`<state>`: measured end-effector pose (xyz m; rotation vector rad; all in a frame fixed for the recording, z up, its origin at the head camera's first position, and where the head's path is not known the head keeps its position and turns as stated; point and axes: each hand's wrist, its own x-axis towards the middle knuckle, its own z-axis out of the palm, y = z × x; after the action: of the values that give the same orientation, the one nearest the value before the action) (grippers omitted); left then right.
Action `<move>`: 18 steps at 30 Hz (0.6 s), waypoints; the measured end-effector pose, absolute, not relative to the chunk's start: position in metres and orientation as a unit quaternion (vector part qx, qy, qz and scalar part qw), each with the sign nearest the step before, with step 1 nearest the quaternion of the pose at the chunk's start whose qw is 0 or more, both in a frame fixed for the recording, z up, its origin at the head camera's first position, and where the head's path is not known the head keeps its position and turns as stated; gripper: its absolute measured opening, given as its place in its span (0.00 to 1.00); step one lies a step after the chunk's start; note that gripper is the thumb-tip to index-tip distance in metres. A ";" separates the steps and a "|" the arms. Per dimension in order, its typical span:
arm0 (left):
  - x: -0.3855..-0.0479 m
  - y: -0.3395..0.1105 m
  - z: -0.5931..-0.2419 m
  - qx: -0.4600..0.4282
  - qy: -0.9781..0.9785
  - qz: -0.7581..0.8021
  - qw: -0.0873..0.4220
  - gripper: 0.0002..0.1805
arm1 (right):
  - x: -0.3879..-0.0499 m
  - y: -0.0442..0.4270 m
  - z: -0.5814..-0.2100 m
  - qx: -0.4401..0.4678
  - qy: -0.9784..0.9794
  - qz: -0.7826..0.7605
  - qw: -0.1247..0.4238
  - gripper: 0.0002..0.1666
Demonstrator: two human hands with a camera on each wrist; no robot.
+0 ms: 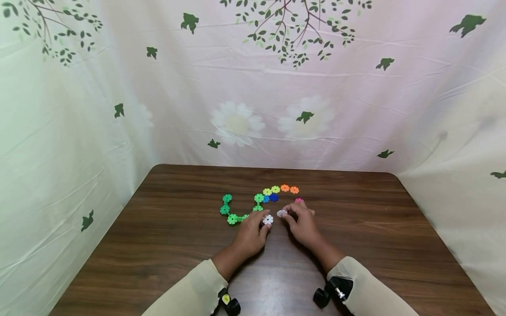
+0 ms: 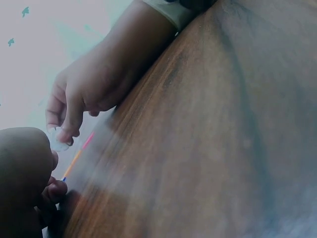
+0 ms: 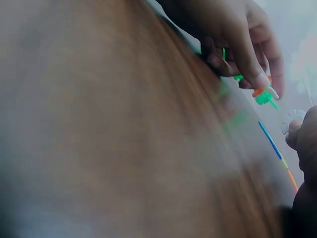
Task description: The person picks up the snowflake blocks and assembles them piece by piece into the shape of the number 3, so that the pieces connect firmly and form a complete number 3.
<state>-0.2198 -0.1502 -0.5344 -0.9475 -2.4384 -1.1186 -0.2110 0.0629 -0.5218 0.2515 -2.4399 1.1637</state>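
White disc (image 1: 268, 219), flower-shaped and slotted round the rim, pinched by the left fingers (image 1: 259, 215) at its edge, the thumb on the near side. Second white disc (image 1: 281, 213) likewise pinched by the right fingers (image 1: 294, 207), across a narrow gap from the first; the two discs do not touch. Both grips take little more than the rim. My reading: held so to leave the slots toward the gap free, and to let each disc be turned without the other fingers getting in the way. Hands kept low over the surface (image 1: 178, 245), perhaps for steadiness; whether the undersides rest on it, cannot tell. Left of and beyond the left fingers, a green chain (image 1: 232, 219) bends in a rough U, its pieces apparently joined; part of it hidden behind that hand. Beyond the gap between the fingers: blue discs (image 1: 274, 197), then yellow discs (image 1: 275, 189) a little farther off, with orange discs (image 1: 285, 188) beyond the right fingers. A pink disc (image 1: 298, 200) just behind the right fingers, mostly covered. The loose colours look flat in the wrist views; likely set out by colour, within easy reach yet clear of the pinching fingers.
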 end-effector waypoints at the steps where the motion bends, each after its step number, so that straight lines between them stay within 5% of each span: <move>1: -0.222 -0.150 -0.539 -0.330 -0.846 -0.389 0.155 0.20 | -0.209 0.062 -0.522 0.092 -0.877 0.421 0.210 0.07; 18: -0.220 -0.149 -0.536 -0.315 -0.848 -0.406 0.130 0.17 | -0.200 0.058 -0.519 0.138 -0.867 0.430 0.211 0.09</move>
<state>-0.2202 -0.1493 -0.5355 -0.9145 -2.4640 -1.1795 -0.2000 0.0583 -0.5188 0.3832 -2.4086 1.1951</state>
